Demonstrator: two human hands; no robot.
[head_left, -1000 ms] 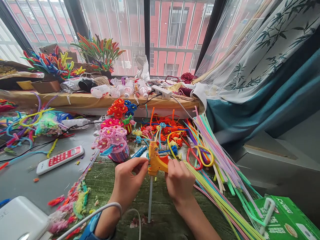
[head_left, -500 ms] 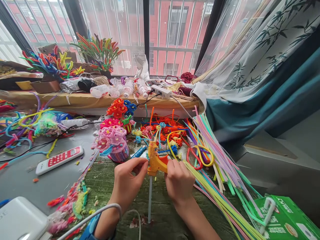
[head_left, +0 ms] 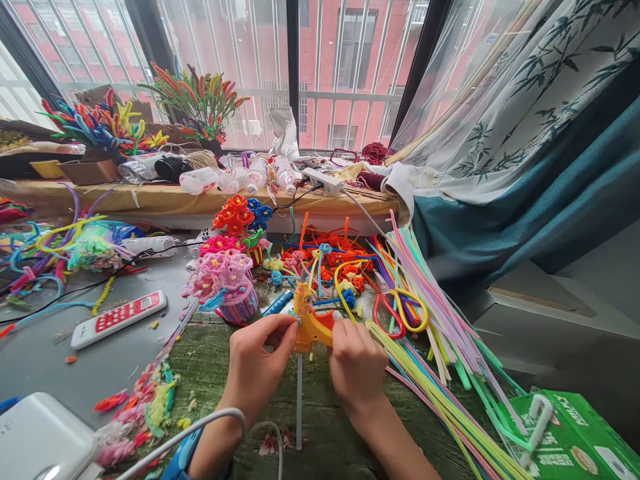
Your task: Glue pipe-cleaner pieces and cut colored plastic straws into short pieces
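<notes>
My right hand (head_left: 356, 353) is closed around the handle of an orange glue gun (head_left: 306, 327), whose nozzle points away from me. A long translucent glue stick (head_left: 299, 400) sticks out of its rear toward me. At the gun's left side, my left hand (head_left: 263, 357) has thumb and forefinger pinched together. A tiny teal bit shows by those fingertips, but what they hold is too small to make out. Just beyond are pink fuzzy flowers (head_left: 217, 270) in a striped pot and a pile of red and orange pipe-cleaner pieces (head_left: 340, 250).
Scissors (head_left: 400, 313) with red and yellow handles lie right of the gun, beside long bundled pipe cleaners (head_left: 440, 393). A white remote (head_left: 120, 320) lies on the left. A white device (head_left: 45, 433) with a cable is at front left, a green box (head_left: 570, 433) at front right.
The glue gun and my right hand have shifted very slightly left, toward my left fingertips. My left hand keeps its pinch in nearly the same place.
</notes>
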